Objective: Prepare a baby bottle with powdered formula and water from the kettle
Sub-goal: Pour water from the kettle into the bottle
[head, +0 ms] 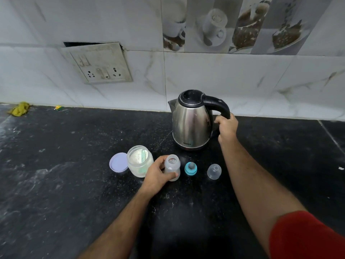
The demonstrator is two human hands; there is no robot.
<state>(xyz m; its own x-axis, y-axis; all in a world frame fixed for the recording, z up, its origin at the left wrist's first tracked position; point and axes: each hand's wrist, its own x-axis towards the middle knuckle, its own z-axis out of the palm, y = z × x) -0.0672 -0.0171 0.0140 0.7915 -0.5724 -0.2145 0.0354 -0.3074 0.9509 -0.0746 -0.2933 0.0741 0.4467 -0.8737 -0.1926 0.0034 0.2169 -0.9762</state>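
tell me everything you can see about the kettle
The kettle is a steel jug with a shiny, streaked body, a black lid that is shut, a black curved handle and a short spout pointing left. Small lettering sits low on its front. It stands upright on the dark counter, near the tiled wall and behind the bottle parts. The right hand grips the lower part of its handle. No cord or base plate shows.

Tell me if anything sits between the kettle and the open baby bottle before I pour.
Nothing visible does. The kettle, gripped by the right hand, stands just behind the baby bottle held by the left hand, with bare countertop between them.
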